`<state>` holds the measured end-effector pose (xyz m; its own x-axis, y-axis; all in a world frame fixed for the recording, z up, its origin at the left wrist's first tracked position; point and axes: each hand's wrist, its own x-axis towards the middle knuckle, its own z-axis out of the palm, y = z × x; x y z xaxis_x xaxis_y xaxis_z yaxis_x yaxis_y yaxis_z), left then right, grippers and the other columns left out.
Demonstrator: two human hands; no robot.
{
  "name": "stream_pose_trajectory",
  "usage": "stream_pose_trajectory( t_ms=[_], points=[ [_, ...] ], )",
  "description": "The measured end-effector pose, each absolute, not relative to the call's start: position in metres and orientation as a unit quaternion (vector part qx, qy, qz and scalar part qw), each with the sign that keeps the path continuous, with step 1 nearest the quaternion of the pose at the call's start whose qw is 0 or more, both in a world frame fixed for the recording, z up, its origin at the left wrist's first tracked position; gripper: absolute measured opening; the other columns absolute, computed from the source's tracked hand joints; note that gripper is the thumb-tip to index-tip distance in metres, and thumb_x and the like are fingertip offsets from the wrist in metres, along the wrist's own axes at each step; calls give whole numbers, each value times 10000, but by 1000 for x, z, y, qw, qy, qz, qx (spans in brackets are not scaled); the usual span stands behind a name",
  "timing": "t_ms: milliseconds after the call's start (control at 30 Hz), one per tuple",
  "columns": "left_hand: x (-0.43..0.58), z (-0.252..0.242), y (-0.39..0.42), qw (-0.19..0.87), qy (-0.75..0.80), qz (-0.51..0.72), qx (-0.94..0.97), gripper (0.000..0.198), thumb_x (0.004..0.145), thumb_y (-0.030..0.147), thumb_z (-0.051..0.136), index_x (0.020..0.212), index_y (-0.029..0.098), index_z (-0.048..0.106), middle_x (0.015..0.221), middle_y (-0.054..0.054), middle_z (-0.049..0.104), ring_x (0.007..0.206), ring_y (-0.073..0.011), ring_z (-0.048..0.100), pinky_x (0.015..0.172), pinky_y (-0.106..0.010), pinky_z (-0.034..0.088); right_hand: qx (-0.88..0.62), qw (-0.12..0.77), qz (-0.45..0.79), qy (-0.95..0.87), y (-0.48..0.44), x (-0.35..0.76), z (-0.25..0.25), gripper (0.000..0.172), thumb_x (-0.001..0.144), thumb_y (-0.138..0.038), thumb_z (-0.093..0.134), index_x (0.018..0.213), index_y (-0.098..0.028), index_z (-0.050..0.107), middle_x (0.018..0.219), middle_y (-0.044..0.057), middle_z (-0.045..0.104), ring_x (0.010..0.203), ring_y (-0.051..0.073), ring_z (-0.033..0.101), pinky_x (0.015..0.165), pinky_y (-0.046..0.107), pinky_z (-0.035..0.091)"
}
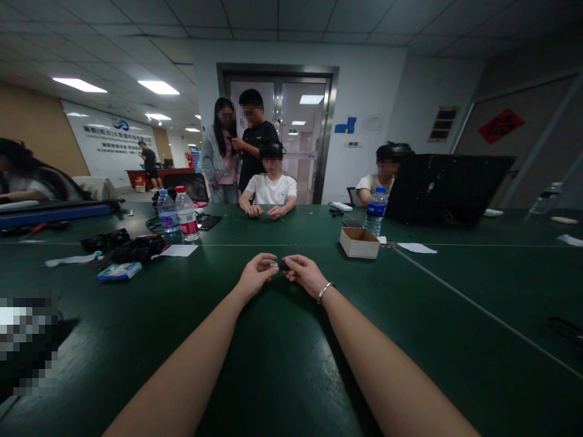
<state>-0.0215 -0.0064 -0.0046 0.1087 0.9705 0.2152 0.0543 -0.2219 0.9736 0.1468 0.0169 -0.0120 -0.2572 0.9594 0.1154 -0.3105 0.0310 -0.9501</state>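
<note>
Just over the green table (282, 328), my two hands meet around a small black object with a silvery end (283, 266), too small to name surely. The black part sits in the pinch of my right hand (307, 276), thumb and fingers closed on it. From the other side, my left hand (255, 277) has its thumb and curled fingers at the silvery end. Some of the object is hidden by the fingertips. A silver bracelet (325, 292) circles my right wrist.
Right of my hands stands a small open cardboard box (359, 244), with a blue-capped water bottle (375, 211) behind. Leftward are two bottles (187, 213), black gear (136, 249) and a tissue pack (119, 271). Across sits a person in white (273, 191). A black monitor (449, 188) stands right.
</note>
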Motion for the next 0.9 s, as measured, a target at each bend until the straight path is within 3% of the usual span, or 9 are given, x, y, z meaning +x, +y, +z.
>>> stream_pose_trajectory(
  t_ms=[100,267,367,433,500,633,733,833,900],
  points=[
    [-20,-5,-4,451,484,499,560,551,650,529,650,1057,181,519,936,-83,606,699,-150,608,521,-211,451,-329,516,616,-496,18,146,-13,390,601,-355,794,840,-110,607,562,12,598,492,89,558,435,157,421],
    [-19,-12,1,406,529,441,600,508,774,610,403,745,125,551,613,-35,546,499,-105,512,423,-184,348,-332,515,612,-500,17,146,-13,351,625,-323,785,836,-105,608,609,27,617,480,77,546,438,158,424],
    [-19,-13,-2,385,478,472,633,382,708,475,592,919,162,535,789,-36,570,621,-106,544,491,-178,404,-335,514,615,-496,16,147,-11,325,650,-313,770,841,-107,607,611,36,621,485,79,547,440,157,425],
    [-18,-12,-3,397,462,495,619,534,636,398,685,1080,201,463,943,-55,565,724,-125,574,551,-199,448,-335,513,619,-492,15,147,-10,321,659,-313,765,844,-107,604,596,37,616,498,86,556,441,155,424],
    [-18,-12,-2,413,480,492,597,567,645,439,671,1105,193,447,966,-72,574,732,-139,588,560,-219,457,-335,513,619,-491,15,147,-9,322,655,-310,768,840,-105,603,587,32,609,506,90,560,443,154,424],
    [-19,-14,4,416,530,430,600,552,764,639,390,849,122,563,700,-65,605,560,-135,555,472,-219,388,-338,509,617,-495,14,146,-9,317,656,-302,769,843,-106,604,585,23,603,500,87,555,446,159,429],
    [-20,-15,5,380,527,406,643,527,804,591,338,723,126,571,604,-38,570,505,-110,506,483,-217,382,-339,510,616,-496,14,147,-9,297,660,-284,768,835,-106,607,586,19,599,494,84,552,446,159,432],
    [-19,-15,2,367,491,438,657,339,745,455,535,926,168,547,767,-15,581,530,-85,504,475,-191,386,-339,512,617,-492,15,147,-9,285,669,-279,761,834,-106,606,593,23,605,484,77,545,442,154,430],
    [-18,-13,-1,388,483,460,636,446,697,405,609,1074,208,472,875,-23,572,577,-91,534,452,-175,383,-338,511,619,-492,16,147,-10,289,675,-288,756,841,-107,605,576,22,601,490,83,550,441,155,429]
  ],
)
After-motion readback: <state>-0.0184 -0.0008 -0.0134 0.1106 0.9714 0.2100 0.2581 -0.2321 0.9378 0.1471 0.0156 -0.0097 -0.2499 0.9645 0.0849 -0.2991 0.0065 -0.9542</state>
